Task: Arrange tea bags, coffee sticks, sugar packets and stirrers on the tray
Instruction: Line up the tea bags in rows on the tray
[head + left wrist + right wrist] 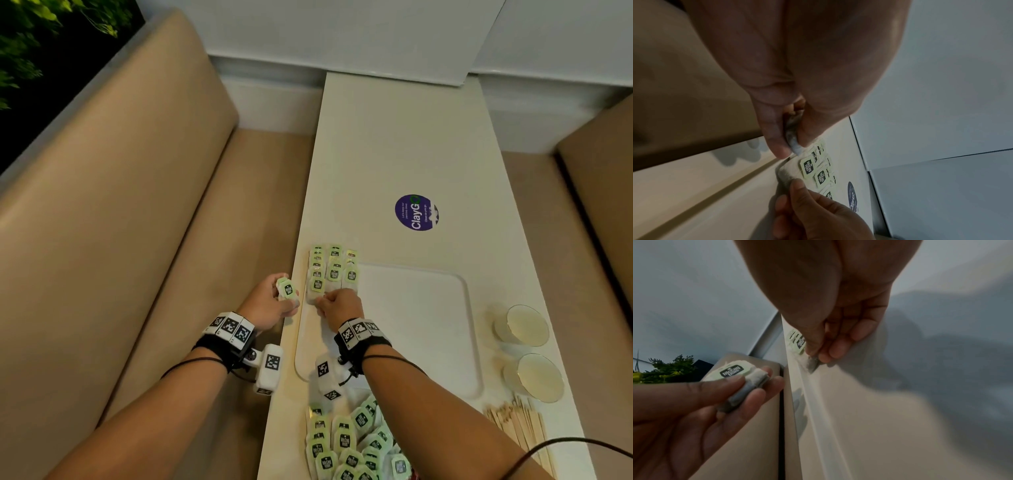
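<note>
Head view: the white counter [394, 154] carries the white tray [421, 329] at lower centre. Rows of tea bags [330, 272] occupy the tray's upper-left corner. The right hand [339, 305] pinches the nearest bag there; the left hand [270, 301] grips a small stack of tea bags [287, 289] left of the tray.

Both forearms are bare, with no sleeves. Each wrist wears a black strap [219, 349] topped by a band of white blocks [230, 327] printed with black-and-white square fiducial markers, and a white camera housing [269, 368] bearing more such markers hangs below each strap. A thin black cord [191, 362] loops around each forearm behind the strap.
</note>
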Demonstrator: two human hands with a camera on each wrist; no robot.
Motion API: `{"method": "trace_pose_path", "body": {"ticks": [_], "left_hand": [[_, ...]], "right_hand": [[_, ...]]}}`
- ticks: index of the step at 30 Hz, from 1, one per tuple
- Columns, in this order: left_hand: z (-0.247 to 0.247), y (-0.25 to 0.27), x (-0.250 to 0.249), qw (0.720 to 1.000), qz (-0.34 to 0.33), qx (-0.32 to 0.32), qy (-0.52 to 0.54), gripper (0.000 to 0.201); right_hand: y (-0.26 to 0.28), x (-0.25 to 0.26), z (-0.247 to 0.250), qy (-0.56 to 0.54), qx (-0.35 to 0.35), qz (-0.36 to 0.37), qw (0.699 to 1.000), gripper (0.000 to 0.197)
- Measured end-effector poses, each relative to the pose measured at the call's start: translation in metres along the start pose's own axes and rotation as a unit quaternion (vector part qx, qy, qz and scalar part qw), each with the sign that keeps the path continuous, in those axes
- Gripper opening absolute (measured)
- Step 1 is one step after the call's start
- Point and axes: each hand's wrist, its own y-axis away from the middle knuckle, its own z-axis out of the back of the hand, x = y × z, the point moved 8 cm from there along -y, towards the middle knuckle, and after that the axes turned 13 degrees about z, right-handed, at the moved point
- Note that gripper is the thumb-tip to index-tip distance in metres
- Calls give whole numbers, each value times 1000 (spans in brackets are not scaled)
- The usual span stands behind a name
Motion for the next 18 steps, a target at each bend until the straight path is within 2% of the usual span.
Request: {"method": "trace_pose_path", "body": {"ticks": [3, 7, 10, 14, 18], "left_hand": [[-3, 3, -1, 1000, -1, 8, 0, 59], [-6, 7, -5, 999, -14, 1, -42, 30], [-7, 8, -5, 998, -22, 3, -67, 18], [-11, 10, -8, 993, -36, 4, -117, 14], [-20, 11, -10, 988, -42, 22, -144, 19]], "right_hand": [[-1, 1, 2, 4, -7, 1, 1000, 36], [0, 0, 5, 4, -22, -1, 1000, 33], [4, -5, 11, -21, -50, -6, 998, 27], [15, 3, 12, -32, -32, 69, 997, 28], [33, 12, 14, -62, -2, 133, 989, 26]]}}
